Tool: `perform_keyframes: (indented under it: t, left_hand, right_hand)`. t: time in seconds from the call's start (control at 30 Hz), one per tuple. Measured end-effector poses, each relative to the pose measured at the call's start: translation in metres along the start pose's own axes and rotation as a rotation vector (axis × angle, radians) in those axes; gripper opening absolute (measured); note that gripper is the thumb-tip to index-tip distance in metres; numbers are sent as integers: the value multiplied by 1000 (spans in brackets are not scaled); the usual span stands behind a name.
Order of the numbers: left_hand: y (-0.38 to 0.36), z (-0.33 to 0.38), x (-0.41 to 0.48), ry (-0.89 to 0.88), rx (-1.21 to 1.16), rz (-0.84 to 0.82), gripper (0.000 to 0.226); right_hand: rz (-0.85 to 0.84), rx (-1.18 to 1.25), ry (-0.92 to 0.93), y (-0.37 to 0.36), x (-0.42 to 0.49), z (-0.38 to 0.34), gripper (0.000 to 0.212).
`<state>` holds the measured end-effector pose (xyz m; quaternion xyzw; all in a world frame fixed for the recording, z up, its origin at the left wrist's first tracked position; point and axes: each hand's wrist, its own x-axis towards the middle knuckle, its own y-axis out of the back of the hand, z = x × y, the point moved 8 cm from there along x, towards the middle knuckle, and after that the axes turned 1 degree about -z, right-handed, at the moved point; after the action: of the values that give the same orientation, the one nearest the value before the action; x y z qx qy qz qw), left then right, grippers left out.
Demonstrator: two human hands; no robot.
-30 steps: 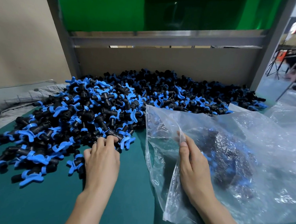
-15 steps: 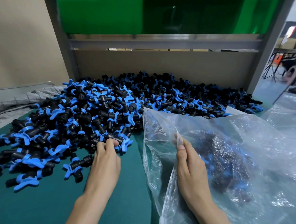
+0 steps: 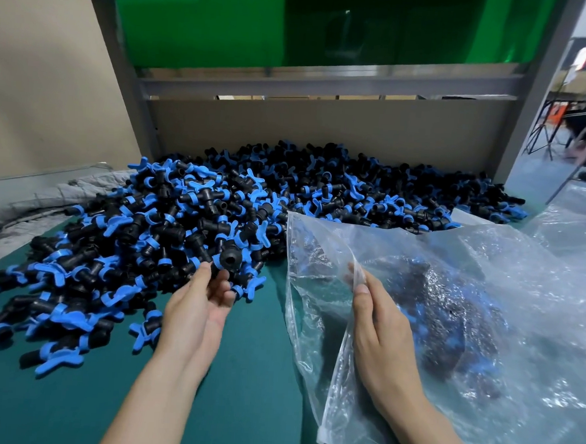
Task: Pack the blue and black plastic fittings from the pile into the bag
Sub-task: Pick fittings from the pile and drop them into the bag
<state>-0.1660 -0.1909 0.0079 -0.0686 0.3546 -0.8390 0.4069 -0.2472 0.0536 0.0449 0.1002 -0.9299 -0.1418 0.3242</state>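
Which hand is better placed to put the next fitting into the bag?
Probably the left hand: it pinches a fitting at the edge of the pile, beside the bag. The right hand grips the bag's rim.

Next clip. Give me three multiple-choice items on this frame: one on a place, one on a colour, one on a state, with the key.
1. Where does the bag lie relative to the pile?
A. left of it
B. right of it
C. on top of it
2. What colour is the table?
A. red
B. teal
C. white
3. What does the left hand do?
A. lies flat, empty
B. pinches the bag's edge
C. holds one fitting

Key: 1 B, the bag lies at the pile's right edge; 2 B, teal shows between the arms; 3 C, its fingertips grip a black fitting, while the right hand pinches the bag.
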Motion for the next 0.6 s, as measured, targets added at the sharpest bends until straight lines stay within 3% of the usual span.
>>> perform_keyframes:
  t: [0.17, 0.33, 0.47, 0.6]
  left_hand:
    - [-19, -22, -7, 303, -328, -130, 22]
    - [-33, -33, -20, 405, -396, -257, 24]
    - [-33, -30, -18, 334, -281, -270, 18]
    - [-33, -15, -18, 52, 96, -298, 21]
  right_hand:
    - [-4, -3, -7, 0, 0, -1, 31]
    - [-6, 3, -1, 1, 0, -4, 30]
    - [3, -5, -13, 1, 0, -2, 29]
    - [28, 3, -37, 3, 0, 0, 26]
